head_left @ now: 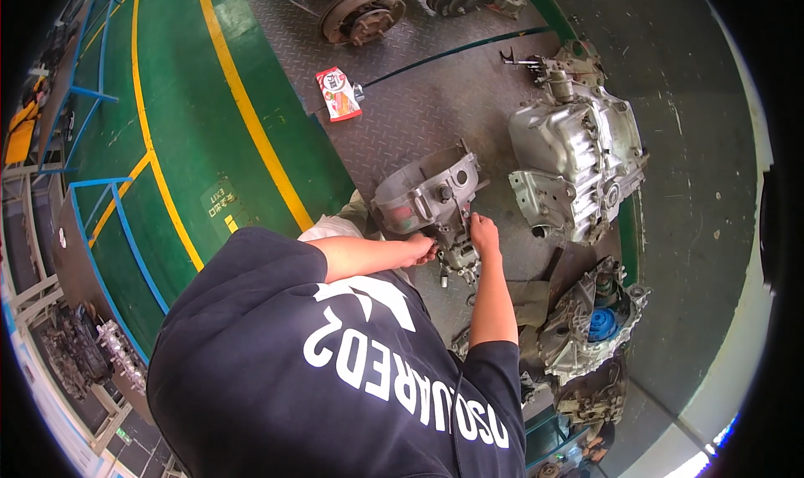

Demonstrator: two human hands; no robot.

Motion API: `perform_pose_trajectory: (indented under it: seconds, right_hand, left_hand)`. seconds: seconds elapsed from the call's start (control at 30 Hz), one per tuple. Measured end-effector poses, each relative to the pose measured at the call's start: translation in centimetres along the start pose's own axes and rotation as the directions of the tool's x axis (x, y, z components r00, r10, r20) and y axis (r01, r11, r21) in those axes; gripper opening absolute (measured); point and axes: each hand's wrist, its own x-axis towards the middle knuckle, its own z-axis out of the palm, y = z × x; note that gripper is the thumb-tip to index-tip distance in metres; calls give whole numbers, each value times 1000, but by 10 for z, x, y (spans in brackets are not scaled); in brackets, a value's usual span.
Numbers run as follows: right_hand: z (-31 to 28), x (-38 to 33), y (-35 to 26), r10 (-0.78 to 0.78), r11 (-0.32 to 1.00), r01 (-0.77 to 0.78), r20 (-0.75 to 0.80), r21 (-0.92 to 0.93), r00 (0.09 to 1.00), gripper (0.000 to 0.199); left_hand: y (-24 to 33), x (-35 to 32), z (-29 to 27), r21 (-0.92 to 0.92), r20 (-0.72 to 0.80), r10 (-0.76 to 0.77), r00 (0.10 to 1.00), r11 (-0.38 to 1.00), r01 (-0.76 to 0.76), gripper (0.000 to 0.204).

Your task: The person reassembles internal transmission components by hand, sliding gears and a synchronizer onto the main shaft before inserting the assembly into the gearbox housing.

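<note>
A grey metal gearbox housing (431, 195) with a wide round bell mouth stands on the steel-plate bench in front of me. My left hand (420, 249) is closed at its near left side, beside the smaller end with levers and fittings. Something small and dark shows at those fingertips, but its kind is unclear. On the housing's right edge, my right hand (483, 233) is closed with the fingers pinched together. Whatever lies within this grip is hidden by the fingers.
A large silver gearbox (578, 151) sits to the right. Nearer is an opened casing (590, 327) with a blue round part (602, 325). A red-and-white packet (339, 94) lies farther off, below a brake drum assembly (363, 13). Green floor with yellow lines runs along the left.
</note>
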Motion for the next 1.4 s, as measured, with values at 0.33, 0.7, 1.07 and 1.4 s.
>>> perform_pose_trajectory:
  seconds: [0.33, 0.7, 1.07, 1.4]
  right_hand:
    - [0, 1, -7, 22, 998, -21, 14, -60, 1000, 52]
    - [2, -2, -8, 11, 997, -10, 7, -71, 1000, 53]
    - [6, 2, -4, 29, 994, -29, -3, -105, 1000, 54]
    - [-3, -7, -20, 82, 990, -84, -16, -116, 996, 54]
  left_hand:
    - [-3, 5, 2, 4, -22, 16, 1000, 1000, -16, 33]
    - [0, -1, 2, 12, -102, 36, 994, 999, -34, 29]
    - [1, -21, 22, 205, -179, 80, 981, 978, -42, 26]
    - [2, -9, 16, 35, -109, 18, 994, 999, -14, 30]
